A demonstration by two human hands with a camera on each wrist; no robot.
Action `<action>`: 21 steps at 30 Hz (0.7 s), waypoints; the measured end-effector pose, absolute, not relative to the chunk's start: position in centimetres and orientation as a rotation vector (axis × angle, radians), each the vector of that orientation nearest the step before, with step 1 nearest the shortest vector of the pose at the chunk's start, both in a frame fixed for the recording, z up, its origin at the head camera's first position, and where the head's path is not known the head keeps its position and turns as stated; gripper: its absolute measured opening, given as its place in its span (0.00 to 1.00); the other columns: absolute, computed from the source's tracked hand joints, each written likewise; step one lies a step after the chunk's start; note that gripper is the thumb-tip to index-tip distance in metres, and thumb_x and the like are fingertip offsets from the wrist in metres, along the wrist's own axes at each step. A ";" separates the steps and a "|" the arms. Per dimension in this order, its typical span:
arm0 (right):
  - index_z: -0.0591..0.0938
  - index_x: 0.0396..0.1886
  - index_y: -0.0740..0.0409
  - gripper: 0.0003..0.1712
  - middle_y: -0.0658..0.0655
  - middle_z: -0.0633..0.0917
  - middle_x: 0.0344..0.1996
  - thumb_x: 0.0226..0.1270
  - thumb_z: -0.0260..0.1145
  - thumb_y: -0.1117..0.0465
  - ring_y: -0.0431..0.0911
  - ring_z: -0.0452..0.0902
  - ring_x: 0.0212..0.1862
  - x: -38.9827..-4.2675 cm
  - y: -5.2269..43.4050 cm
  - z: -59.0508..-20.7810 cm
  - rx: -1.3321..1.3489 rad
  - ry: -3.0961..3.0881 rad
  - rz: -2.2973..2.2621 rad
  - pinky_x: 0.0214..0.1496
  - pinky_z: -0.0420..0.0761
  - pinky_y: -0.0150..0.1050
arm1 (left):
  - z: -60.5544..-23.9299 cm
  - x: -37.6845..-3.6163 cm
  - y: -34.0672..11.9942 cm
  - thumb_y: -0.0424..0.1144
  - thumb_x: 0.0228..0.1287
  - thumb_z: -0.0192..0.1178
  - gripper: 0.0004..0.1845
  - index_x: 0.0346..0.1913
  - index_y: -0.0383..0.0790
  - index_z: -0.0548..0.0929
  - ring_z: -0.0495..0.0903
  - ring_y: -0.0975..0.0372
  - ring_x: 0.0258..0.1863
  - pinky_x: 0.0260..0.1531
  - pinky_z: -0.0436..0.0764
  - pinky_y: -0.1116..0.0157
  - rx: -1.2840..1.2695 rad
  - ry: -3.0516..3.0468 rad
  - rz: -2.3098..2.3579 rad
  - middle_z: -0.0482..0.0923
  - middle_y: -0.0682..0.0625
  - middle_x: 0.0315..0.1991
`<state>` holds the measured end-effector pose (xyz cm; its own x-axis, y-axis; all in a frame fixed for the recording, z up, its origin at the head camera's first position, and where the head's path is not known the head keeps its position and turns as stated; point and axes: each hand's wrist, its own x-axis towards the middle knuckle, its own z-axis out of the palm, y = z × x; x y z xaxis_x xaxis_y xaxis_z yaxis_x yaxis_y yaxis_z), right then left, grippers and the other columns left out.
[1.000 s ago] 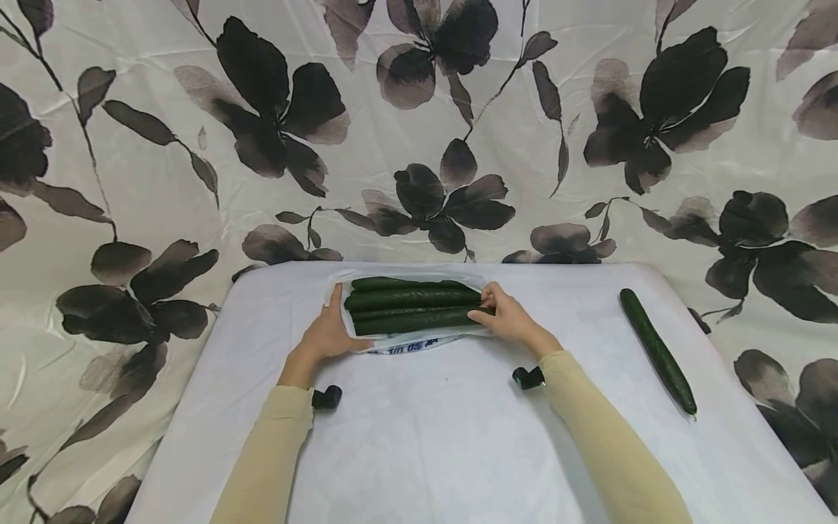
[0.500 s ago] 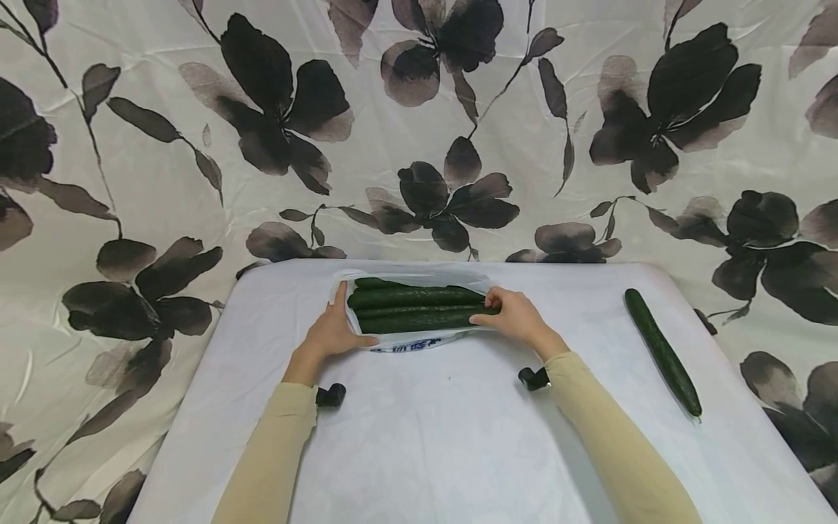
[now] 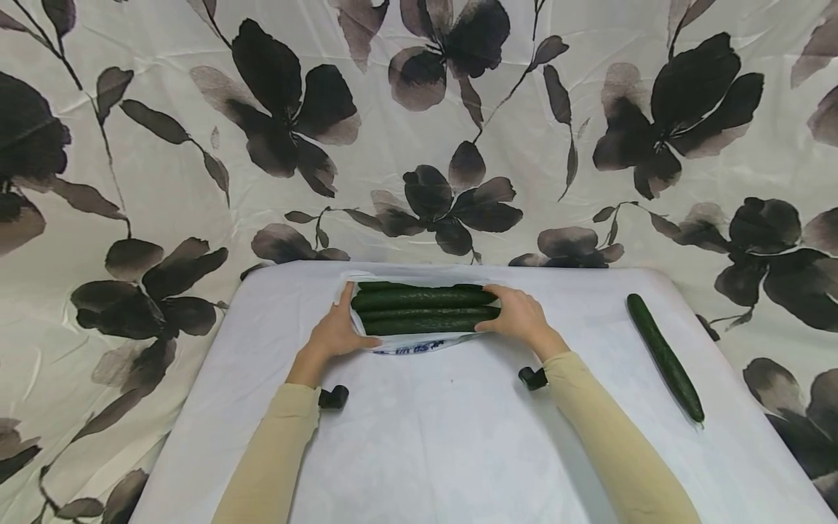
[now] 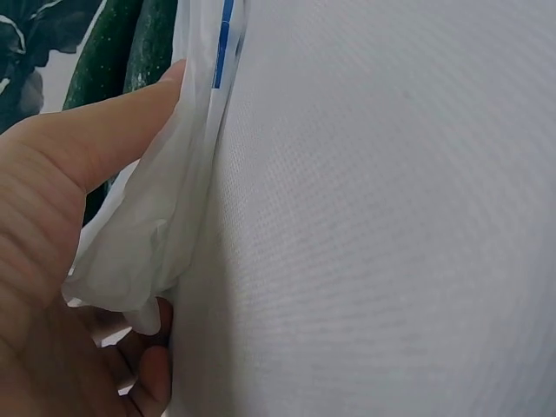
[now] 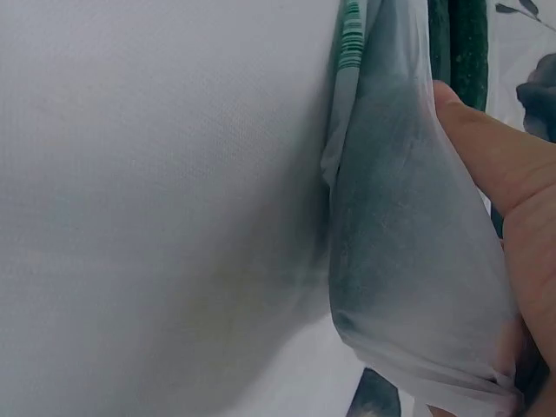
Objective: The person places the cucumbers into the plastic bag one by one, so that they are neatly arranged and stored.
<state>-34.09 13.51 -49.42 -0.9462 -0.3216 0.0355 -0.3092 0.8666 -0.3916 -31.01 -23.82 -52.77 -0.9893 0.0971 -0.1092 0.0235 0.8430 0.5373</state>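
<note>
Several dark green cucumbers [image 3: 425, 322] lie side by side in a white plastic bag [image 3: 409, 346] whose mouth faces up. My left hand [image 3: 332, 333] holds the bag's left end, thumb over the near rim; in the left wrist view its other fingers curl beneath the bag [image 4: 130, 261]. My right hand [image 3: 521, 320] spans the right end, thumb on the near side and fingers toward the far side. Seen from the right wrist, its thumb hooks over the rim of the bag [image 5: 408, 226], with a cucumber showing through the thin plastic; most of its fingers are hidden.
One loose cucumber [image 3: 664, 358] lies slantwise on the right of the white-covered table [image 3: 445, 444]. Behind the table hangs a cloth [image 3: 366, 160] with a dark flower print. Blue print [image 3: 419, 347] marks the bag's near side.
My right hand has shifted from the cucumbers' right ends to spread around that end of the bag. The left hand keeps its hold on the left end.
</note>
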 end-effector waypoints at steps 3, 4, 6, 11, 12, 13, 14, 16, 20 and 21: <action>0.70 0.70 0.49 0.54 0.58 0.76 0.62 0.42 0.80 0.38 0.58 0.76 0.55 -34.5 13.4 -49.3 -0.508 2.971 -0.628 0.48 0.78 0.56 | -52.8 -31.0 -23.8 0.64 0.38 0.76 0.75 0.77 0.50 0.29 0.60 0.34 0.66 0.54 0.69 0.37 0.104 2.899 0.834 0.53 0.27 0.71; 0.69 0.71 0.49 0.55 0.58 0.76 0.63 0.42 0.80 0.39 0.58 0.76 0.56 -34.6 13.4 -49.3 -0.510 2.962 -0.639 0.49 0.77 0.56 | -52.8 -31.0 -23.7 0.64 0.39 0.76 0.75 0.77 0.50 0.29 0.61 0.34 0.65 0.54 0.69 0.37 0.105 2.901 0.833 0.52 0.27 0.71; 0.68 0.71 0.48 0.56 0.57 0.75 0.63 0.41 0.81 0.40 0.57 0.75 0.57 -34.9 13.4 -49.1 -0.518 2.950 -0.659 0.51 0.76 0.57 | -52.5 -30.8 -23.6 0.63 0.39 0.76 0.75 0.77 0.50 0.28 0.60 0.33 0.65 0.54 0.68 0.36 0.102 2.900 0.833 0.51 0.26 0.71; 0.69 0.71 0.47 0.54 0.57 0.75 0.63 0.43 0.81 0.42 0.58 0.72 0.61 -35.4 13.9 -49.0 -0.533 2.920 -0.707 0.55 0.74 0.58 | -51.8 -30.6 -23.1 0.61 0.39 0.77 0.76 0.77 0.48 0.28 0.61 0.31 0.63 0.53 0.67 0.34 0.086 2.901 0.816 0.51 0.24 0.70; 0.69 0.70 0.47 0.52 0.58 0.76 0.63 0.44 0.80 0.42 0.58 0.72 0.61 -35.5 14.0 -49.1 -0.536 2.917 -0.717 0.55 0.74 0.58 | -51.7 -30.5 -23.0 0.61 0.39 0.77 0.75 0.77 0.47 0.29 0.63 0.31 0.63 0.53 0.68 0.35 0.084 2.906 0.805 0.52 0.24 0.70; 0.70 0.70 0.48 0.51 0.58 0.76 0.63 0.45 0.80 0.42 0.58 0.72 0.61 -35.5 14.0 -49.1 -0.537 2.916 -0.733 0.55 0.74 0.58 | -51.7 -30.6 -23.0 0.61 0.39 0.77 0.75 0.77 0.47 0.29 0.64 0.31 0.62 0.52 0.69 0.35 0.086 2.919 0.790 0.54 0.24 0.69; 0.71 0.69 0.48 0.49 0.58 0.76 0.62 0.47 0.79 0.43 0.58 0.72 0.61 -35.5 14.1 -49.2 -0.537 2.919 -0.750 0.56 0.73 0.58 | -51.7 -30.6 -23.0 0.62 0.39 0.77 0.75 0.77 0.45 0.30 0.65 0.31 0.61 0.51 0.70 0.36 0.092 2.933 0.778 0.55 0.23 0.68; 0.72 0.68 0.49 0.46 0.58 0.77 0.62 0.49 0.78 0.43 0.59 0.71 0.61 -35.6 14.2 -49.5 -0.548 2.936 -0.784 0.56 0.73 0.58 | -51.8 -30.9 -23.0 0.63 0.39 0.75 0.74 0.78 0.44 0.32 0.66 0.32 0.60 0.51 0.70 0.36 0.105 2.961 0.767 0.57 0.24 0.68; 0.77 0.63 0.51 0.38 0.57 0.79 0.59 0.52 0.77 0.46 0.57 0.76 0.56 -35.5 14.5 -50.0 -0.560 3.019 -0.853 0.53 0.76 0.56 | -51.9 -31.3 -23.0 0.66 0.46 0.70 0.68 0.78 0.42 0.37 0.62 0.31 0.63 0.52 0.67 0.34 0.120 2.992 0.820 0.55 0.26 0.70; 0.79 0.62 0.52 0.36 0.57 0.81 0.57 0.53 0.77 0.46 0.55 0.79 0.52 -35.4 14.5 -50.1 -0.562 3.040 -0.869 0.49 0.77 0.55 | -51.9 -31.3 -23.0 0.66 0.49 0.69 0.65 0.78 0.42 0.39 0.61 0.32 0.64 0.53 0.67 0.34 0.117 2.995 0.845 0.54 0.27 0.70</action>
